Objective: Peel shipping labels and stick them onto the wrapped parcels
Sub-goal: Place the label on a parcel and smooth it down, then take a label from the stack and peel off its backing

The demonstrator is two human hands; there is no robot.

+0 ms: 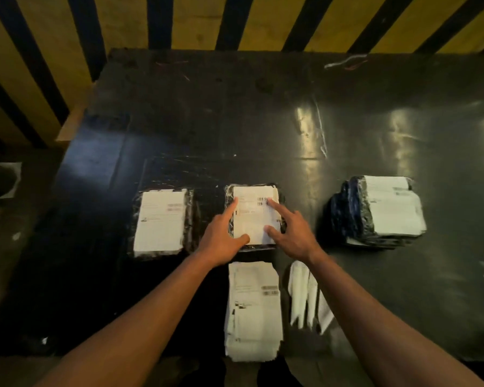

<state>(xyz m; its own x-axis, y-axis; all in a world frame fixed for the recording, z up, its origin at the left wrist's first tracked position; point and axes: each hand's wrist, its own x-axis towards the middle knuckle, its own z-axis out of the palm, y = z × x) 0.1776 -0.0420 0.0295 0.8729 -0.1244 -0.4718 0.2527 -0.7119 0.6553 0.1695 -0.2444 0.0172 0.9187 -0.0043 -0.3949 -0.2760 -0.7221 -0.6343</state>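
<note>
A black-wrapped parcel [229,195] lies in the middle of the dark table with a white shipping label [252,216] on top. My left hand [221,238] rests at the label's left side, forefinger stretched along its edge and thumb on its near corner. My right hand [294,233] presses the label with straight forefinger near the barcode and thumb lower down. A stack of unpeeled labels [253,311] lies at the table's near edge. Another labelled parcel [160,222] lies to the left. A pile of labelled parcels [380,210] sits to the right.
Peeled white backing strips [305,294] lie right of the label stack. The dark table [263,113] stretches far beyond the parcels, with thin wires [347,62] at its back edge. A yellow and black striped wall [196,20] stands behind.
</note>
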